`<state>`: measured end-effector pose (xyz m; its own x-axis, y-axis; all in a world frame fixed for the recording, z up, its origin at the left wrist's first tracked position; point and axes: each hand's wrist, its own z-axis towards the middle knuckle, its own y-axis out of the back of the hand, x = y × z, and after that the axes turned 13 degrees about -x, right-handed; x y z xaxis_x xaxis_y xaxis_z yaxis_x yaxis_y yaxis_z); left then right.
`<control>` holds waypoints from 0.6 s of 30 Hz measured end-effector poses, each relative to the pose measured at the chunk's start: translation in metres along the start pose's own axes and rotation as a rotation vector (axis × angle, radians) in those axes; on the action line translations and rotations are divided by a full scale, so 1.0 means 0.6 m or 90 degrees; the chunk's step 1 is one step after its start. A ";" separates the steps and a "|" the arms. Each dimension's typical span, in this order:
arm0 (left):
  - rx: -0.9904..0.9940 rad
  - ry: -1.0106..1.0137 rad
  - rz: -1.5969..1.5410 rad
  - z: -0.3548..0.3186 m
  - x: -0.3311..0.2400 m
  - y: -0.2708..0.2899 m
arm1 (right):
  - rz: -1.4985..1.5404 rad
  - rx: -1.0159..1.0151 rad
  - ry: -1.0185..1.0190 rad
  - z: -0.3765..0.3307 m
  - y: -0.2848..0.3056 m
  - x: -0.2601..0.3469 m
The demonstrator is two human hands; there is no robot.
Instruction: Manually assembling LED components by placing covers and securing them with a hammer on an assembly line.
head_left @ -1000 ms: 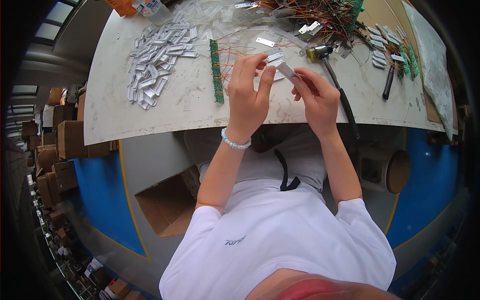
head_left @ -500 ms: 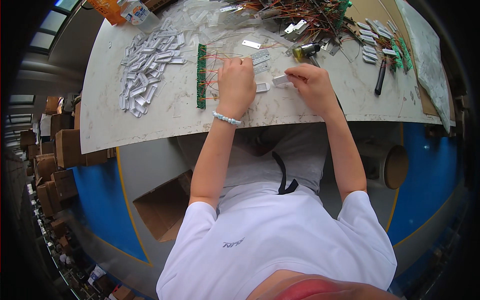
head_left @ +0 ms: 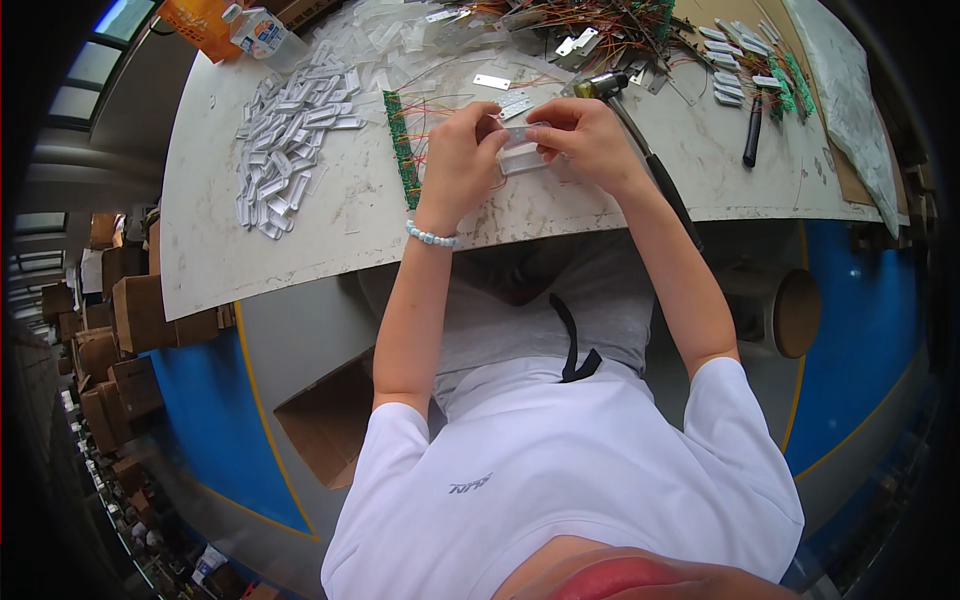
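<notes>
My left hand [head_left: 462,160], with a beaded bracelet at its wrist, pinches the left end of a small greyish metal plate [head_left: 516,135]. Fingertips of my right hand [head_left: 590,142] close on the plate's other end. Just nearer me, under the fingers, is a white plastic housing [head_left: 525,162]; whether it rests on the table or is held too is hard to see. Left of my left hand lies a green circuit board strip [head_left: 402,150], thin red wires running from it towards the plates. Beyond my fingers lie more perforated metal plates [head_left: 514,106].
A heap of white housings [head_left: 290,145] covers the table's left side. A hammer [head_left: 640,140] lies right of my right hand, its handle towards the front edge. Wired boards and metal plates [head_left: 600,30] pile up at the back. A black-handled tool [head_left: 752,135] lies farther right.
My right hand has moved left to meet my left hand, and both now grip the plate. The hammer's handle shows more, and the circuit board strip has tilted slightly.
</notes>
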<state>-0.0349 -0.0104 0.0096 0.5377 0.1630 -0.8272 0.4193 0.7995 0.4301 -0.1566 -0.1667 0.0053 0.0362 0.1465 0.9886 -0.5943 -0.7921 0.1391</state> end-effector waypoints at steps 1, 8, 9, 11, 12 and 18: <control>-0.006 -0.005 0.018 0.000 0.002 0.002 | 0.002 -0.002 0.000 0.002 -0.003 -0.003; 0.035 -0.046 0.108 0.010 0.025 0.018 | -0.026 -0.035 0.005 0.020 -0.015 -0.013; 0.034 -0.046 0.109 0.010 0.027 0.019 | -0.054 -0.030 0.006 0.023 -0.016 -0.013; 0.055 -0.061 0.127 0.011 0.030 0.020 | -0.058 -0.026 -0.002 0.027 -0.017 -0.010; 0.054 -0.060 0.127 0.011 0.030 0.020 | -0.063 -0.023 -0.010 0.028 -0.017 -0.008; 0.023 -0.092 0.119 0.017 0.030 0.012 | -0.092 -0.031 -0.014 0.031 -0.027 0.003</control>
<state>-0.0147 -0.0079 0.0014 0.7069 0.2196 -0.6724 0.3265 0.7419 0.5856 -0.1318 -0.1648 0.0059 0.1418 0.2437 0.9594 -0.6201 -0.7336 0.2780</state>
